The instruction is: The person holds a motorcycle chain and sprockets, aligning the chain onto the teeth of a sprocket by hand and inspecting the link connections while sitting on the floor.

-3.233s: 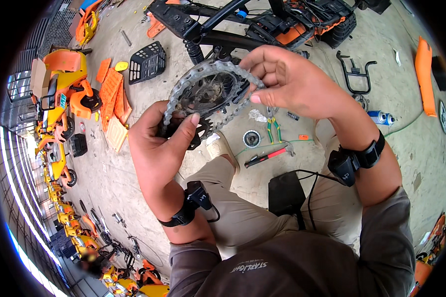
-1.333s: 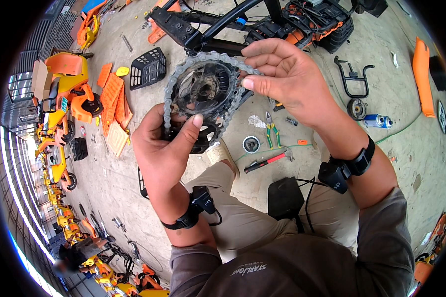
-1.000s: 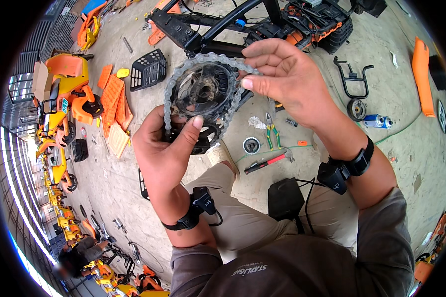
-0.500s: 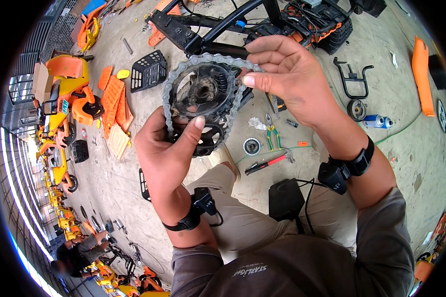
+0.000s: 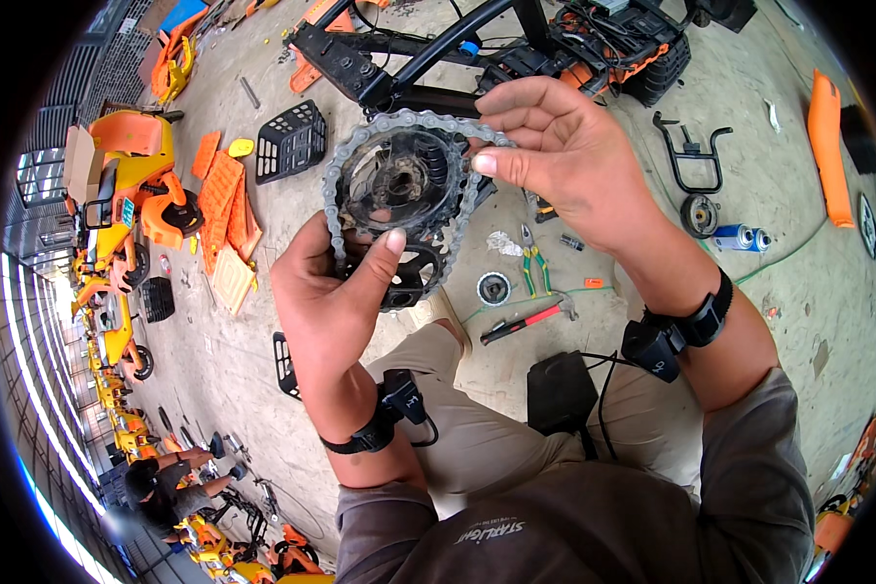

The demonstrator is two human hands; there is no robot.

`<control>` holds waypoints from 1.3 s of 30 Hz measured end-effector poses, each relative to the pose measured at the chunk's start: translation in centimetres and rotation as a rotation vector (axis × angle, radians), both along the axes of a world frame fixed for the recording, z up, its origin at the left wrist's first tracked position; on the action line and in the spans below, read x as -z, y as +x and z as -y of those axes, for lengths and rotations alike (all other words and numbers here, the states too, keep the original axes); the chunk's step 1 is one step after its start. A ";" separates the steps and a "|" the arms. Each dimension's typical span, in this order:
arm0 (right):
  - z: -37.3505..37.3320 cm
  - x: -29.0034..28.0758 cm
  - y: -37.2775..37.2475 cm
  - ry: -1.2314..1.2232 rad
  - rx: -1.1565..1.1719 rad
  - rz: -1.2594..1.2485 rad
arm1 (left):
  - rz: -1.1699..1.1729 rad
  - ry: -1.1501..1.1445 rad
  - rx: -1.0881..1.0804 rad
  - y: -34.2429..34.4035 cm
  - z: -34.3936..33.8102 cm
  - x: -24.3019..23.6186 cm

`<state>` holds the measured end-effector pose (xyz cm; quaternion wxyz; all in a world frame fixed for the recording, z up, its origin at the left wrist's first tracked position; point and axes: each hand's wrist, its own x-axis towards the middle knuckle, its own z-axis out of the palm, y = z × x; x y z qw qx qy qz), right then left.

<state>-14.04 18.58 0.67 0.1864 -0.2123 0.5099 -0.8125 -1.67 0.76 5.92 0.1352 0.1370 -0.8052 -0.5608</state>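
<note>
I'm clamping the already looped chain (image 5: 399,119) in my left hand (image 5: 329,304), pinching it in my right hand (image 5: 572,161), fit on black sprocket (image 5: 402,294) unclear.

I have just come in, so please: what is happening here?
The left hand and right hand hold up a dirty, dark round part with a grey chain curving around it. The left grips the lower left side, thumb in front; the right pinches the chain at the upper right. I cannot tell whether the chain is seated. A hammer and pliers lie on the floor.
</note>
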 end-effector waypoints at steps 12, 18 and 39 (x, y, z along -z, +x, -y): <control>0.4 -0.1 0.6 -0.034 0.008 0.024 | -0.018 0.035 0.025 -0.1 -0.4 0.2; 0.3 0.2 0.3 -0.003 -0.006 0.028 | -0.016 0.041 0.033 -0.3 -0.1 0.5; 0.8 0.9 0.2 -0.076 0.037 0.142 | -0.006 0.127 -0.028 -1.0 -0.3 1.1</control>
